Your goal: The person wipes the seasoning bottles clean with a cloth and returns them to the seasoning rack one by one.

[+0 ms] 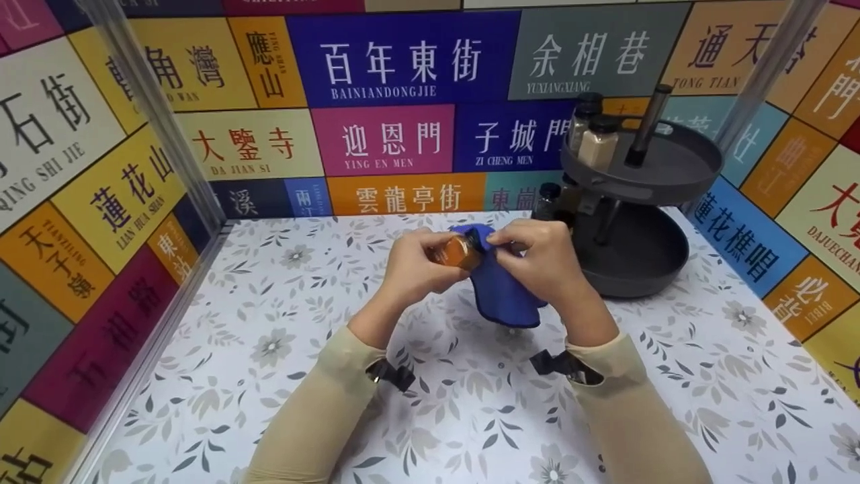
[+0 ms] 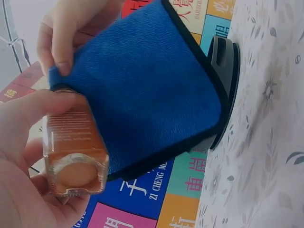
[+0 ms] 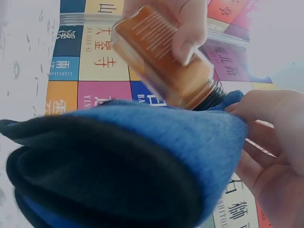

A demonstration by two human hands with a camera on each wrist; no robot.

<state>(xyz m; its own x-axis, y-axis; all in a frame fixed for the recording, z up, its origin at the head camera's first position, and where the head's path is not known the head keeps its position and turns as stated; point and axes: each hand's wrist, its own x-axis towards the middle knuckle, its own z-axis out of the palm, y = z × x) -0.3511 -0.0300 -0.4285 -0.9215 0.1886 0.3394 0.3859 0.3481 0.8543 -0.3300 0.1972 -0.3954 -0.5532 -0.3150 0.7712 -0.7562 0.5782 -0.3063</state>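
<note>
My left hand [image 1: 418, 263] grips a clear spice jar [image 1: 457, 251] filled with orange-brown powder. In the left wrist view the jar [image 2: 76, 147] is tilted, its base toward the camera and its neck against the cloth. A blue cloth [image 1: 504, 286] with black edging hangs folded from my right hand [image 1: 541, 255], which pinches it between thumb and fingers beside the black lid. In the right wrist view the cloth [image 3: 209, 142] touches the ridged black lid [image 3: 211, 96], partly covering it. Both hands are above the table, close together.
A dark grey two-tier rack [image 1: 635, 282] stands at the back right. Its upper tier bears black-lidded jars, one a pale spice jar [image 1: 596, 146]; another dark-lidded jar [image 1: 547, 198] stands by the lower tier. A flower-patterned tabletop [image 1: 269, 403] meets sign-printed walls [image 1: 396, 138].
</note>
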